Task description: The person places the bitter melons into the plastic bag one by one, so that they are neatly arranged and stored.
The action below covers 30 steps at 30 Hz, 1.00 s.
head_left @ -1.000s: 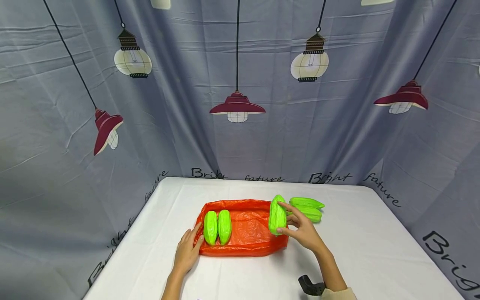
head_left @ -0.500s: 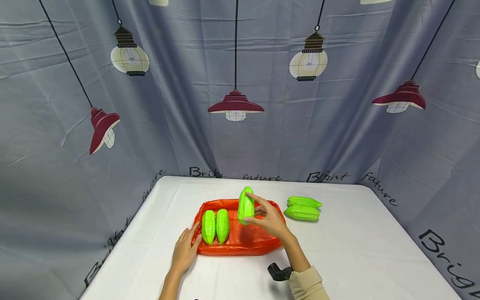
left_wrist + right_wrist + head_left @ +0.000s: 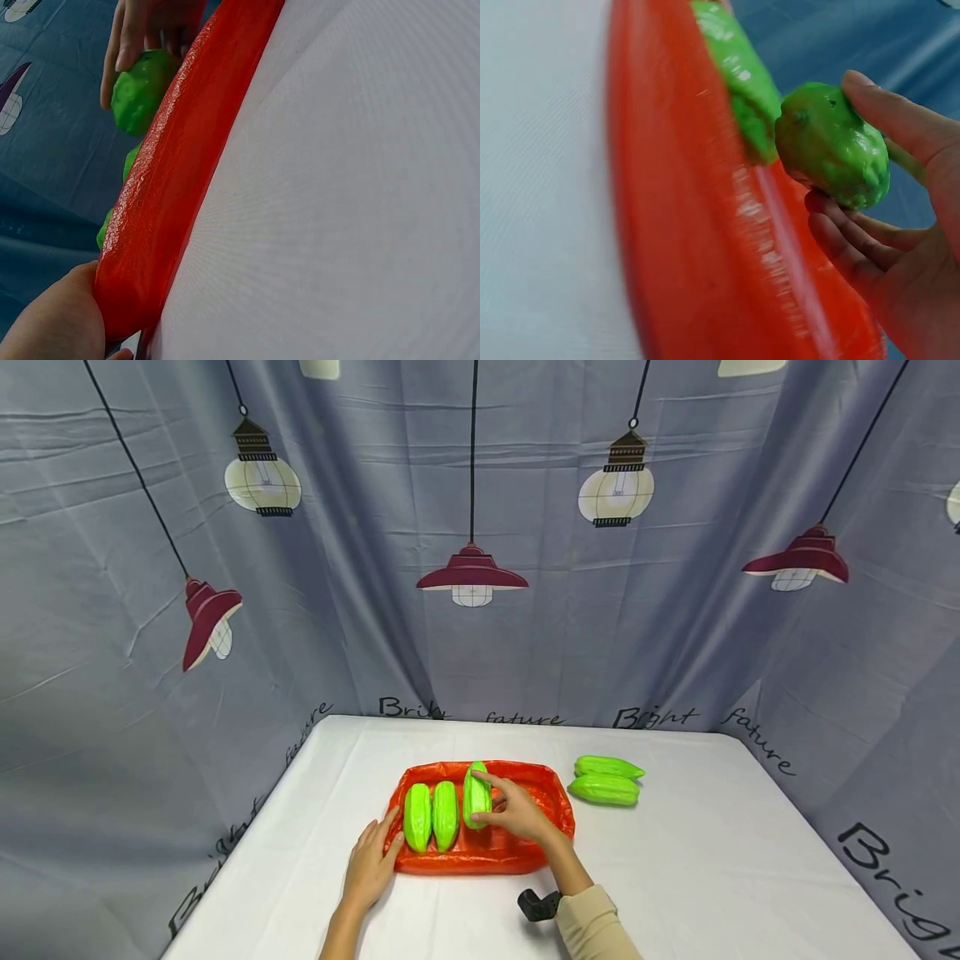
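Observation:
My right hand (image 3: pixel 519 817) holds a bright green bitter melon (image 3: pixel 476 797) between thumb and fingers, over the middle of a shallow red tray (image 3: pixel 480 864). In the right wrist view the knobby end of this held bitter melon (image 3: pixel 829 146) shows between the fingertips. Two more bitter melons, a left one (image 3: pixel 417 818) and a right one (image 3: pixel 445 816), lie side by side in the tray's left part. My left hand (image 3: pixel 369 864) holds the tray's left edge. Seen from the left wrist, its thumb (image 3: pixel 56 319) lies over the rim; most of its fingers are hidden.
Another pair of bitter melons, one behind (image 3: pixel 609 767) and one in front (image 3: pixel 603 789), lies on the white tablecloth (image 3: pixel 720 860) right of the tray. A black device (image 3: pixel 538 906) sits by my right wrist. Grey-blue curtains (image 3: pixel 480 660) surround the table.
My right hand has carried its bitter melon leftward from the tray's right end, then lowered it beside the other two. My left hand has stayed at the tray's left edge.

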Each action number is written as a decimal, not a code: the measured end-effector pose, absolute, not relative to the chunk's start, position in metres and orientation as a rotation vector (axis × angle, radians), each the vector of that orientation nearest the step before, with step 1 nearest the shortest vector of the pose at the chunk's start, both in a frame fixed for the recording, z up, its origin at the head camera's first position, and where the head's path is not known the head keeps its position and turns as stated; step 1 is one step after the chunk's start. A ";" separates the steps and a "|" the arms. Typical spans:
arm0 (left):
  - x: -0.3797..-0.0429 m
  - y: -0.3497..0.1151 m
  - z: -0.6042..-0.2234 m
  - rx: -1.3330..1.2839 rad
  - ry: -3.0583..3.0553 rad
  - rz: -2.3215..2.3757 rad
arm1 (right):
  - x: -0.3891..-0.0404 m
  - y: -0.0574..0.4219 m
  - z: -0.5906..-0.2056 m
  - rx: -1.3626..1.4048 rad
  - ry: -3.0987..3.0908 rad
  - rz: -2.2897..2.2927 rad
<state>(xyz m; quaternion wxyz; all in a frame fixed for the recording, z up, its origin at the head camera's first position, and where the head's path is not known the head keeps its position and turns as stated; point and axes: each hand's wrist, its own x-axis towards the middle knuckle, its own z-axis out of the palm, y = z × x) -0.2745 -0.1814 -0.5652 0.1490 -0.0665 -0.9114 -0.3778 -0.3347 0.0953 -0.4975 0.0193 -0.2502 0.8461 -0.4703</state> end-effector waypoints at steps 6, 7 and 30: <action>-0.275 -0.181 -0.565 -0.184 -2.614 -1.102 | -0.337 0.093 -0.507 -0.771 2.659 -1.339; -0.275 -0.181 -0.565 -0.185 -2.612 -1.103 | -0.337 0.093 -0.509 -0.783 2.665 -1.320; -0.274 -0.180 -0.563 -0.181 -2.628 -1.103 | -0.344 0.091 -0.525 -0.828 2.574 -1.314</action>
